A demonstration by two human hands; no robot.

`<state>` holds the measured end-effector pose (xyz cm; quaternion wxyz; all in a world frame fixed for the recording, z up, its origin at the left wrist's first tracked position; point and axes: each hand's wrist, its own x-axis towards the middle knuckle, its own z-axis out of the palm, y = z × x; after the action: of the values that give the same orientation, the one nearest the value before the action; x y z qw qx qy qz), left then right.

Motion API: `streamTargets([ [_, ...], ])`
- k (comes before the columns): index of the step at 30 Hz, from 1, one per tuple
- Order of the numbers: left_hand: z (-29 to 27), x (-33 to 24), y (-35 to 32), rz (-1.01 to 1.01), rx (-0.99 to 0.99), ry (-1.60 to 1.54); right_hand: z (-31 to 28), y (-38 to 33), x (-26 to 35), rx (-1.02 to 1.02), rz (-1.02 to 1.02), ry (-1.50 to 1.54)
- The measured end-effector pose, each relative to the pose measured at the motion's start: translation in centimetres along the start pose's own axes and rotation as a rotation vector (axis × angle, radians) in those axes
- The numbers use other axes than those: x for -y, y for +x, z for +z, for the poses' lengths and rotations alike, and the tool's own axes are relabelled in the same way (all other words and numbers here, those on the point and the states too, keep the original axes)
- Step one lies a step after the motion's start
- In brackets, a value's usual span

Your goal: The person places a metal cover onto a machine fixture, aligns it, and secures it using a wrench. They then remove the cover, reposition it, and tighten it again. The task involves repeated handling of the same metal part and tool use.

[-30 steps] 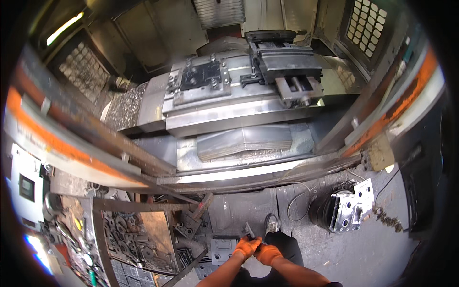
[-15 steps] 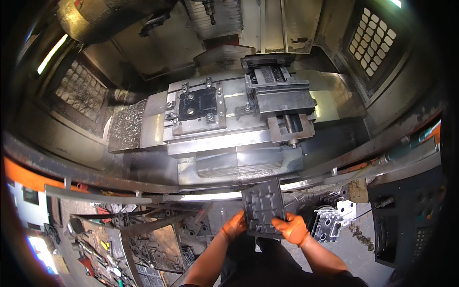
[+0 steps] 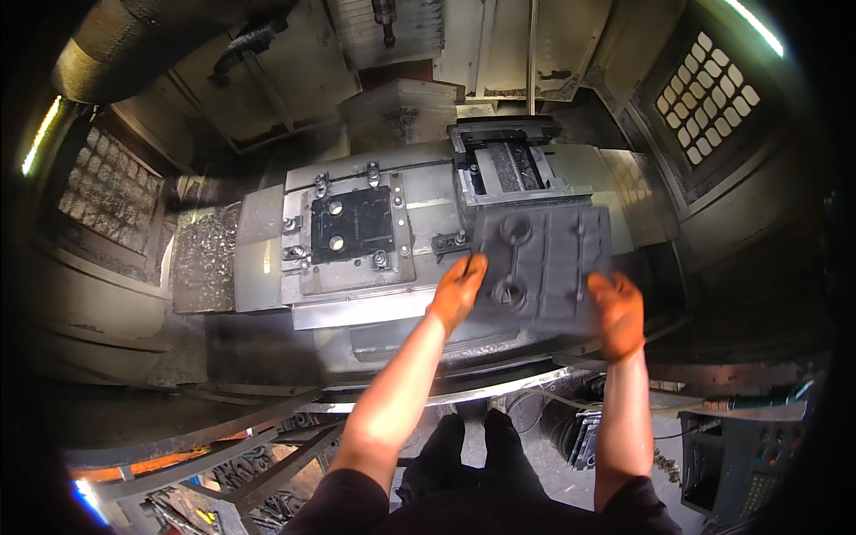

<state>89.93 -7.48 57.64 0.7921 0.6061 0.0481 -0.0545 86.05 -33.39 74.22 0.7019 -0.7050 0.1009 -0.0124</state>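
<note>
Between my two hands I carry a dark grey cast metal plate [image 3: 553, 259] with ribs and two round bosses, slightly blurred by motion. My left hand [image 3: 459, 290], in an orange glove, grips its left edge. My right hand [image 3: 618, 316], gloved alike, holds the right edge, thumb over its face. The plate is in front of a machine vise [image 3: 513, 169] and hides its front part. Left of it, a flat black part [image 3: 366, 234] with two round holes sits on a metal fixture plate [image 3: 357, 283], surrounded by several bolted clamps [image 3: 374, 171].
The steel machine table [image 3: 357, 312] lies inside an enclosure, metal chips [image 3: 203, 267] at its left. A spindle tool [image 3: 384, 20] hangs at the back. The sill [image 3: 428, 392] crosses nearer me. A control panel [image 3: 744, 459] stands at lower right, a cluttered bench [image 3: 196, 508] at lower left.
Both hands have carried the plate forward and to the right, from outside the sill to over the machine table, in front of the vise. My view has shifted too.
</note>
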Motion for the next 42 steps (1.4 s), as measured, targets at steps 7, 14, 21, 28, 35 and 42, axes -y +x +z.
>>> streamTargets([
  [7, -0.3, -3.9, 15.5, 0.219, -0.326, 0.443, 4.6, 18.2, 6.8, 0.071, -0.222, -0.519],
  [14, -1.6, -4.6, 20.0, -0.013, -0.383, 0.258, 9.2, 31.0, 4.9, 0.204, -0.329, -0.640],
  [21, -0.2, -3.0, 23.6, -0.116, -0.327, 0.311, 3.3, 39.4, -3.3, 0.354, -0.072, -0.239],
  [28, 0.4, 1.9, 28.8, -0.262, -0.352, 0.377, -0.8, 44.3, -12.8, 0.358, -0.082, -0.777],
  [35, 2.0, -1.5, 26.6, -0.239, -0.453, 0.315, 0.9, 41.9, -14.5, 0.309, -0.090, -0.833],
  [42, 2.0, -1.9, 27.6, -0.273, -0.448, 0.376, 0.7, 44.7, -16.9, 0.289, 0.102, -0.654],
])
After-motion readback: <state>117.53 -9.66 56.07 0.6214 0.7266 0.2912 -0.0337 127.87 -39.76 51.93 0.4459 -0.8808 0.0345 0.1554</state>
